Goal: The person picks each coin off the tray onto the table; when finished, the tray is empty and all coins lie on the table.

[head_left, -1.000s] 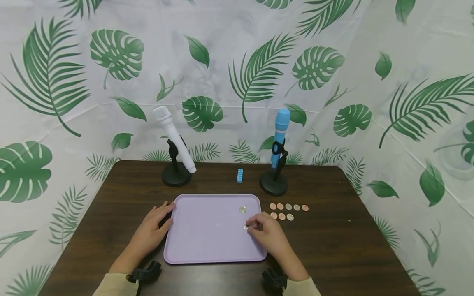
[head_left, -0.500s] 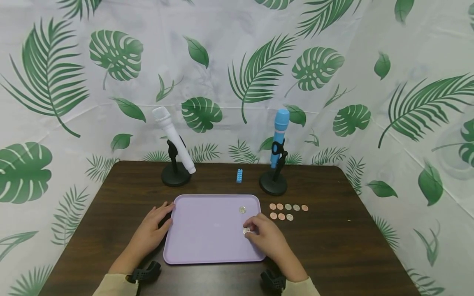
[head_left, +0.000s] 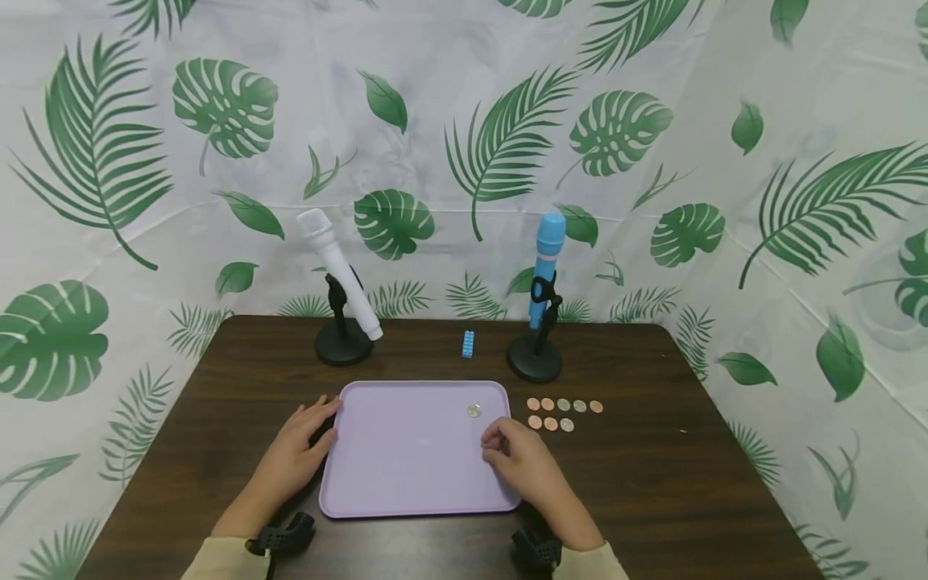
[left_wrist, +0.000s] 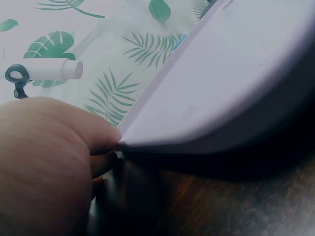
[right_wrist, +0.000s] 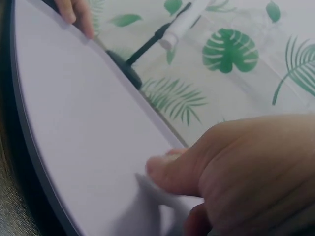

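Observation:
A lilac tray [head_left: 406,467] lies on the dark wood table. My left hand [head_left: 293,451] rests against its left rim, fingers extended and thumb apart; the left wrist view shows that hand's thumb [left_wrist: 106,135] at the tray's edge. Over the tray's right side, the thumb and curled fingers of my right hand [head_left: 522,459] come together in a pinch on a silver coin, which the fingers hide. In the right wrist view this hand [right_wrist: 256,172] is close over the tray surface, casting a shadow. Another silver coin [head_left: 474,411] lies in the tray, just beyond the right fingertips.
Right of the tray, copper and silver coins [head_left: 551,424] lie in two rows. Behind it are a white microphone [head_left: 341,266] on a black stand, a small blue toy brick [head_left: 468,344] and a blue microphone [head_left: 547,258] on another stand. A leaf-patterned cloth [head_left: 435,121] hangs behind.
The coin earlier visible at my right fingertips slid slightly toward me on the tray and is now out of sight in the pinch. My left hand has stayed in place.

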Demonstrator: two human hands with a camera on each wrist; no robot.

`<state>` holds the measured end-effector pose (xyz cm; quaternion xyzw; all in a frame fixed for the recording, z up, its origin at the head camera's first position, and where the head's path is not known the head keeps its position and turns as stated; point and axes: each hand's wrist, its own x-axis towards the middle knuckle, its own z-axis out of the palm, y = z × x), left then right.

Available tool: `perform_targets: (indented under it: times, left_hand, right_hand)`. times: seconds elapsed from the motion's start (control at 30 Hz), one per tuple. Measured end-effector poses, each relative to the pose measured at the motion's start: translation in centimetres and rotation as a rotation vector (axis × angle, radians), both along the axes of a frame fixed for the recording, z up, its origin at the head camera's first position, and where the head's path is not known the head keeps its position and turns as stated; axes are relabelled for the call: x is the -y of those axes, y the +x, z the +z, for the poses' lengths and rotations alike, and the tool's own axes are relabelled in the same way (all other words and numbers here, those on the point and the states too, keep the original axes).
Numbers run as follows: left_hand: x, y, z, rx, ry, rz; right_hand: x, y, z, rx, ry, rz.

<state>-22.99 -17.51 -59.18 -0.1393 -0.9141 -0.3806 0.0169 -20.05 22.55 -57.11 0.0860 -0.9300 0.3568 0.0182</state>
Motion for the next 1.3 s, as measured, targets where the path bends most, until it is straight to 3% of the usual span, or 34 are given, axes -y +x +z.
perform_targets:
  times: [0.1,0.27,0.43,0.77,0.9,1.3]
  left_hand:
    - [0.0,-0.1,-0.1,-0.006,-0.001,0.001]
    - [0.0,0.0,0.1,-0.01,0.0,0.001]
    - [0.1,-0.1,0.0,-0.013,-0.003,0.001]
    - [0.2,-0.1,-0.1,-0.015,-0.001,-0.001]
    - [0.2,-0.1,-0.2,-0.015,0.003,0.002]
    - [0.2,-0.1,-0.2,-0.02,0.011,-0.001]
  right_hand:
    - [-0.6,-0.2,0.0,-0.051,-0.05,-0.059]
    - [-2.7,-0.6,0.4,-0.118,-0.124,-0.238]
    - [-5.6,-0.8,1.0,-0.081,-0.133,-0.42]
    - [-9.4,-0.5,1.8,-0.085,-0.119,-0.676]
    - [-10.2,-0.3,1.7,-0.065,-0.116,-0.723]
    - [-11.4,0.1,1.7,-0.018,-0.073,-0.729]
